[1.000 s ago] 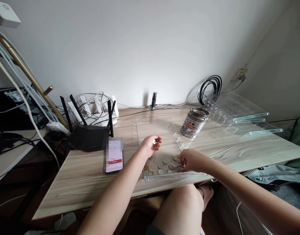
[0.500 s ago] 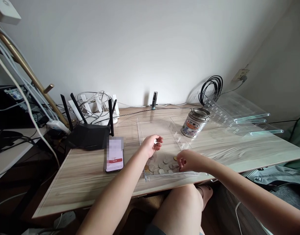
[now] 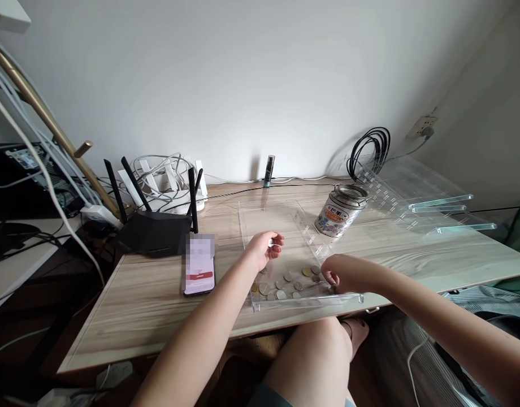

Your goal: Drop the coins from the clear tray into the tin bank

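A clear plastic tray lies on the wooden desk, with several silver and gold coins spread over its near part. Over the tray's left side, my left hand is curled, palm up, around a silver coin; whether more coins are under the fingers cannot be seen. My right hand reaches down into the tray's near right corner, its fingers bent together against a coin. The fingertips there are partly hidden. Behind the right hand stands a printed metal can with a wire handle.
A phone and a black router sit left of the tray. White routers with tangled cables are behind them. A small dark bottle stands by the wall. Clear acrylic shelves and a coiled black cable occupy the right.
My right hand has moved right along the tray's near edge, uncovering coins that it hid. My left hand keeps its curled hold. The camera view has shifted slightly.
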The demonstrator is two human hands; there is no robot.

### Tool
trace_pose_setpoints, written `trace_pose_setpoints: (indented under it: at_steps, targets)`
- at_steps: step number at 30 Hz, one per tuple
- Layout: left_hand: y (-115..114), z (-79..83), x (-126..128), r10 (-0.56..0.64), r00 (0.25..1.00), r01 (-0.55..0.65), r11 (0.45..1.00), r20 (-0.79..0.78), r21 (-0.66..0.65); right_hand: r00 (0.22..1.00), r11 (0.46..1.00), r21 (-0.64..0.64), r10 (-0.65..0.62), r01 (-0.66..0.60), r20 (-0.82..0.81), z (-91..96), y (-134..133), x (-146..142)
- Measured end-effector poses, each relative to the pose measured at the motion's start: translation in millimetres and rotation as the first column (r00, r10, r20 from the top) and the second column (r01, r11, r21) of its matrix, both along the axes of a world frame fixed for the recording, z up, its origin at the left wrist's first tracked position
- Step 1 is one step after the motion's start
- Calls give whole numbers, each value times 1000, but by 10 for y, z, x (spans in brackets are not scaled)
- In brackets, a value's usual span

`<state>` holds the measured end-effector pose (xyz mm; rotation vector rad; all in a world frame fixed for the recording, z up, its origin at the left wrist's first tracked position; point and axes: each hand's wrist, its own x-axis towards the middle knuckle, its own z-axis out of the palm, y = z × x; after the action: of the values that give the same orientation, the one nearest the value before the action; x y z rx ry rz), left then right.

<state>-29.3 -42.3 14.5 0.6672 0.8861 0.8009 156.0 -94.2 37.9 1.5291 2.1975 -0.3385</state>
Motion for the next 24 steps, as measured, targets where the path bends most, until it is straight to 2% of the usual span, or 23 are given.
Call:
trace_pose_setpoints:
  at_steps: [3,5,7,9,11,14,20,24]
  targets:
    - [2,-12,3,5,1000,-5,1000,13,4,999,1000,6,-30,30,-44,59,9,-109]
    - [1,-11,5,20,1000,-21,1000,19,10,970,997,27,-70,78,-232,78,22,-265]
    - [6,-10,3,61,998,-62,998,25,22,878,992,-17,-117,123,-464,43,29,-486]
    - [19,-13,-6,111,993,-112,993,29,28,787,986,-103,-167,132,-594,-51,23,-723]
    - [38,-18,-20,144,989,-145,989,34,19,768,983,-126,-186,137,-613,-170,8,-914]
    - [56,-16,-40,156,986,-156,988,52,4,815,988,-79,-151,129,-559,-283,-17,-1040]
    - [29,30,-34,133,988,-133,991,77,-3,876,990,-113,-124,80,-466,-200,-41,-1016]
    - [37,13,-28,127,989,-127,992,81,2,831,980,-177,-177,96,-528,-196,-43,-1017]
